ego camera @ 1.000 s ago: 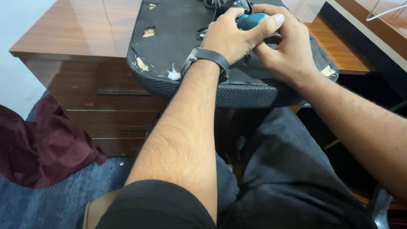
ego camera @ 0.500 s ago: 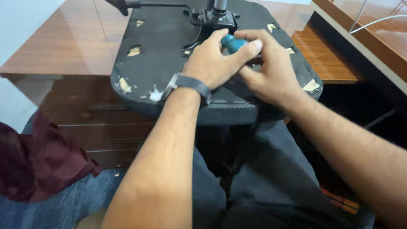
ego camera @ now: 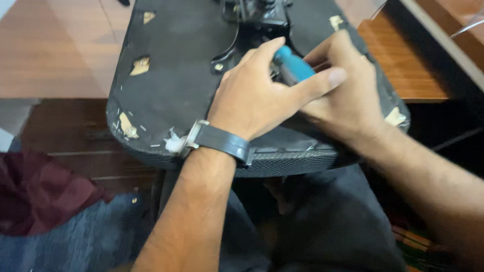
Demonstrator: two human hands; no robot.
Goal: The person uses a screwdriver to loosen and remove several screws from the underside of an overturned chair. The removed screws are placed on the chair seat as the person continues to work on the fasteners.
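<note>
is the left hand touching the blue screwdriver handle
Touching: the head view shows the left hand wrapped around the blue screwdriver handle, thumb and fingers pressed against it.

place: office | evidence: wooden desk (ego camera: 46, 54), drawer unit (ego camera: 75, 146), upturned office-chair seat (ego camera: 174, 69), blue carpet (ego camera: 77, 237)

Head view, looking steeply down, close in.
One camera on the person's head faces forward and down over both forearms onto the upturned seat (ego camera: 174, 80) against the desk (ego camera: 46, 54).
</note>
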